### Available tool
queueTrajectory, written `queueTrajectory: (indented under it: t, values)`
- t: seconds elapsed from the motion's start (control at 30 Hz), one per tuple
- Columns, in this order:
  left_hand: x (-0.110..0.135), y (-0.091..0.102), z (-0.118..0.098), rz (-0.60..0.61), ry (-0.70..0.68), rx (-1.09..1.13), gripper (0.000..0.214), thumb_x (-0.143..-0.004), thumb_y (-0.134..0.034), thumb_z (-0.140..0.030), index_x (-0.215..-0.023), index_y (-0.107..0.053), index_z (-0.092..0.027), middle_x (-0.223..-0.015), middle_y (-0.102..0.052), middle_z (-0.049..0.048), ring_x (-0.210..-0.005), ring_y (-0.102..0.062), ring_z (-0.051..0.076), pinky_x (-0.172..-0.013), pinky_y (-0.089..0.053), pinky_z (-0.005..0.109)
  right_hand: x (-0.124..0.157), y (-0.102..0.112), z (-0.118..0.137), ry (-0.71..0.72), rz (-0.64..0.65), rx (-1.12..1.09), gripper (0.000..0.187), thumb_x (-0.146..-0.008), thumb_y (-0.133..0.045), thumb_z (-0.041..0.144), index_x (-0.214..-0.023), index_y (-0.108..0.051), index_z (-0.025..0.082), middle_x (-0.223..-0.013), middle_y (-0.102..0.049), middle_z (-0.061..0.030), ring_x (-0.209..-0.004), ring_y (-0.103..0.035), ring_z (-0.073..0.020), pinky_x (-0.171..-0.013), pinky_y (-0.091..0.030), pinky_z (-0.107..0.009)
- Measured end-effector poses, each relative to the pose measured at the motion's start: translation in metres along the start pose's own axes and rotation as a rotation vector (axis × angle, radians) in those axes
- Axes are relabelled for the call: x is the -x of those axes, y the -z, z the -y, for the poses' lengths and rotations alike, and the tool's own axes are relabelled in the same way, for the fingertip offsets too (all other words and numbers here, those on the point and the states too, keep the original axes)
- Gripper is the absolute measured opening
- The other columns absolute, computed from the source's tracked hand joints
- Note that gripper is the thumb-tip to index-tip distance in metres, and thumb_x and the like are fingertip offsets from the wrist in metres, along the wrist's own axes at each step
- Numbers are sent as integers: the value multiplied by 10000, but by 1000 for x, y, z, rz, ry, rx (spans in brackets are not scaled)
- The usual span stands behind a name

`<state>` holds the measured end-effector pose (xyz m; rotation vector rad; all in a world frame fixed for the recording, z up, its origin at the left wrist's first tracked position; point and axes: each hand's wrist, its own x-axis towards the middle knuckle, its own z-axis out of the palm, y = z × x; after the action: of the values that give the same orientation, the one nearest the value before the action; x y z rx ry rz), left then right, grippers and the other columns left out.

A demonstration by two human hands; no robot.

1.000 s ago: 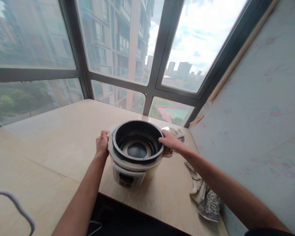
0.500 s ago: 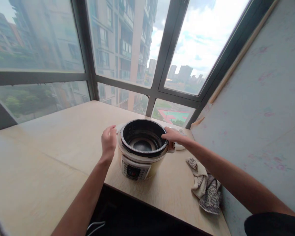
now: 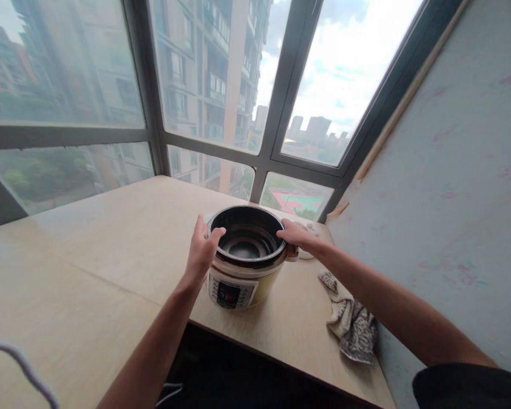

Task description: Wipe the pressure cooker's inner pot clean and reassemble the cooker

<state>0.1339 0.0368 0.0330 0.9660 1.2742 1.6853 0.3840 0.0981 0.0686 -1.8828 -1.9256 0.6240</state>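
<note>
An electric pressure cooker (image 3: pixel 266 287) stands lidless near the table's front edge, its control panel (image 3: pixel 232 292) facing me. Inside it sits a black inner pot (image 3: pixel 244 250) with a pale metal rim; no food shows in it. My left hand (image 3: pixel 202 250) is at the left side of the rim, thumb hooked over the edge and fingers along the outside. On the right side, my right hand (image 3: pixel 296 234) grips the rim with its thumb inside the pot; its other fingers are mostly hidden behind the edge.
A crumpled patterned cloth (image 3: pixel 351 321) lies on the wooden table (image 3: pixel 111 238) at right, by the papered wall (image 3: pixel 464 199). Partly behind my right hand is a round white object (image 3: pixel 309 250), perhaps the lid. A pale cord (image 3: pixel 23 363) curves at lower left. Windows (image 3: pixel 213 85) border the back.
My left hand has moved right onto the pot's rim, its thumb now over the edge. My right hand keeps its grip. More of the cord shows at lower left.
</note>
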Motion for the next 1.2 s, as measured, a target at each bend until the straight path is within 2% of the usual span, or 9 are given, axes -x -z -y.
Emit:
queueTrajectory:
  t: [0.1, 0.17, 0.3, 0.43, 0.57, 0.73, 0.9, 1.07, 1.2]
  values:
    - [2, -3, -8, -7, 66, -13, 918, -701, -756, -264, -1538, -410, -109, -1627, -387, 220, -1547, -314, 348, -1269, -248, 417, -1, -3, -1, -22, -9, -21, 210, -684, -590, 127, -881, -559, 193, -787, -656, -41, -719, -613, -204, -600, -431, -266]
    - [3, -4, -13, -59, 102, 12, 869, -669, -758, -254, -1475, -469, -105, -1538, -488, 225, -1495, -400, 361, -1245, -303, 429, -2, -4, -3, -34, -18, -40, 232, -677, -595, 138, -898, -560, 200, -777, -647, -33, -732, -610, -209, -614, -437, -268]
    - [3, -3, -20, -152, 146, 121, 654, -579, -742, -262, -1202, -596, -130, -1080, -679, 109, -1138, -640, 290, -1054, -481, 403, -1, -9, -5, -37, -54, -101, 284, -684, -583, 153, -959, -562, 219, -831, -655, -25, -814, -613, -215, -676, -461, -271]
    - [1, -3, -27, -152, 164, 200, 380, -518, -697, -277, -867, -598, -164, -725, -573, -3, -726, -567, 167, -682, -463, 285, 0, -12, -5, -29, -74, -185, 287, -665, -558, 150, -938, -545, 237, -900, -657, -25, -880, -608, -211, -725, -469, -269]
    - [2, -7, -40, -169, 198, 222, 214, -546, -642, -270, -709, -538, -179, -600, -482, -31, -574, -455, 123, -553, -354, 260, -2, -11, -2, -20, -82, -292, 324, -595, -534, 136, -906, -541, 229, -907, -643, -31, -888, -601, -217, -747, -464, -281]
    - [7, -14, -59, -145, 241, 335, 223, -543, -601, -166, -757, -541, -179, -679, -539, -7, -661, -548, 142, -584, -405, 244, -2, -6, 5, 8, -133, -476, 384, -533, -479, 154, -907, -540, 216, -811, -597, -10, -818, -567, -207, -689, -442, -279]
    - [24, -28, -81, -159, 103, 493, 290, -535, -606, -111, -819, -589, -167, -780, -576, -3, -737, -578, 118, -649, -452, 205, 7, 10, 15, 88, -208, -689, 368, -514, -476, 208, -876, -547, 209, -727, -543, 23, -702, -507, -172, -603, -403, -265]
    - [54, -46, -114, -19, -90, 588, 286, -576, -613, -80, -847, -646, -164, -884, -666, 21, -808, -607, 135, -698, -476, 233, 36, 56, 19, 284, -376, -1018, 399, -503, -535, 208, -890, -630, 196, -717, -581, 41, -671, -495, -149, -561, -369, -250]
    - [81, -69, -127, 164, -231, 633, 343, -620, -625, -75, -943, -680, -176, -1029, -721, 52, -1038, -656, 200, -859, -511, 291, 79, 103, 10, 374, -516, -1104, 430, -521, -612, 162, -944, -682, 199, -783, -659, 31, -734, -588, -162, -642, -472, -264]
